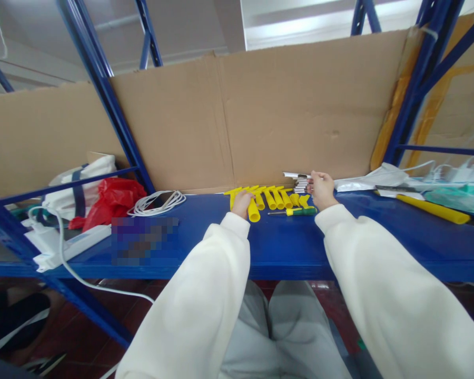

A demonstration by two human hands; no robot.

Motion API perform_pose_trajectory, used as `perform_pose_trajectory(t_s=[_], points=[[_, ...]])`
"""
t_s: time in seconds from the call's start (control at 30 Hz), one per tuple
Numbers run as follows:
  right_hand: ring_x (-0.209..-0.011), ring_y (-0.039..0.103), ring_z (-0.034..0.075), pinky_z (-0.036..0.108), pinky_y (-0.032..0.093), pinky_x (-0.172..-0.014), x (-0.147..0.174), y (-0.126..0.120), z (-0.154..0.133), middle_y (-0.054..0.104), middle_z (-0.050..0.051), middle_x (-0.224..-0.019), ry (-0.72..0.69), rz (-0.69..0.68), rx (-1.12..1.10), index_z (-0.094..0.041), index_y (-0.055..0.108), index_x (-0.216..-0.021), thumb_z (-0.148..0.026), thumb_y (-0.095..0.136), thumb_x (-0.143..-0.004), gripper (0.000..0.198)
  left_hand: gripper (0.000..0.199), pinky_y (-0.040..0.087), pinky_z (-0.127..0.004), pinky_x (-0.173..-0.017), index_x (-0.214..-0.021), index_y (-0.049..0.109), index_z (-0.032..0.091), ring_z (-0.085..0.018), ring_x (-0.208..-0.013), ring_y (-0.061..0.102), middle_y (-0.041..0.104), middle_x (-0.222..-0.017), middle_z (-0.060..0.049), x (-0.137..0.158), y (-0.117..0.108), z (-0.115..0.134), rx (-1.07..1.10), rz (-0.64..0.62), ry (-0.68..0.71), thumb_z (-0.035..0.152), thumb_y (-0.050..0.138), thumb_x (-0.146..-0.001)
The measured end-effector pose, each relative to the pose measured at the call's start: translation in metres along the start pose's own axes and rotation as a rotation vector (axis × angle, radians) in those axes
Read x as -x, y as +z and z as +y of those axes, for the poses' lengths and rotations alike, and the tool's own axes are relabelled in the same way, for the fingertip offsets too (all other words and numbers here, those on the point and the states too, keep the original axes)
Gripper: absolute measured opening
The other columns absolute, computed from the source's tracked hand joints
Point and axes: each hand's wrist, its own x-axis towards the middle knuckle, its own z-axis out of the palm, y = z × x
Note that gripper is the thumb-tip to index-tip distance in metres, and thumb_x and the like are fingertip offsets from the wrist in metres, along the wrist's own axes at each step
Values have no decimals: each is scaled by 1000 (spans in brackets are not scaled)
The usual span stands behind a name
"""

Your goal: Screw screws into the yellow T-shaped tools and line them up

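Note:
A row of yellow T-shaped plastic pieces with hollow tube handles (pixel 279 199) lies along the back of the blue shelf (pixel 209 237). My left hand (pixel 243 204) is closed at the left part of the row, around a yellow T-shaped piece whose round open end (pixel 254 215) points toward me. My right hand (pixel 322 189) pinches a thin, flat, pale strip with a dark part (pixel 296 175), raised above a small stack of similar strips (pixel 300 185). A screwdriver (pixel 293 212) with a green and yellow handle lies between my hands, in front of the row.
Cardboard (pixel 292 116) walls the back. At left are a coiled white cable (pixel 158 202), a red bag (pixel 118 197) and a power strip (pixel 79 242). At right lie a yellow-handled tool (pixel 434 208) and plastic bags (pixel 458 197). Blue posts (pixel 422 89) flank the shelf.

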Motion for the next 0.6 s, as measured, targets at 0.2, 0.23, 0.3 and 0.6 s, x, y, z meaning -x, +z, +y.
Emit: perform_pose_trajectory(t_s=[0.2,0.23,0.3,0.6], points=[[-41,44,6,13,35,-38,-31,-9,-1,52,-9,-58,-31,77,77,-24,46,-83,-21,63,-95,21,41,62,-48,-74,-115,65,19,-28,-74,73,73,-91,-10,5,3,-5,-96,-85,-7,11,68,-75],[-41,44,6,13,34,-37,-36,-9,-2,53,-9,-58,-27,77,95,-24,47,-83,-21,62,-95,19,45,62,-50,-75,-119,65,18,-29,-75,74,74,-94,-11,4,3,-6,-96,-96,-7,12,69,-74],[-41,44,6,13,34,-36,-46,-8,-3,53,-8,-58,-5,74,129,-23,50,-86,-20,58,-96,14,50,61,-51,-79,-124,65,17,-31,-78,76,75,-100,-12,4,3,-6,-98,-99,-11,13,68,-74],[-44,48,7,16,39,-42,-67,2,2,56,-6,-62,68,39,161,-22,54,-85,-5,58,-86,17,64,63,-44,-71,-134,60,18,-24,-62,71,74,-87,-6,11,6,-6,-105,-108,-54,8,64,-72]])
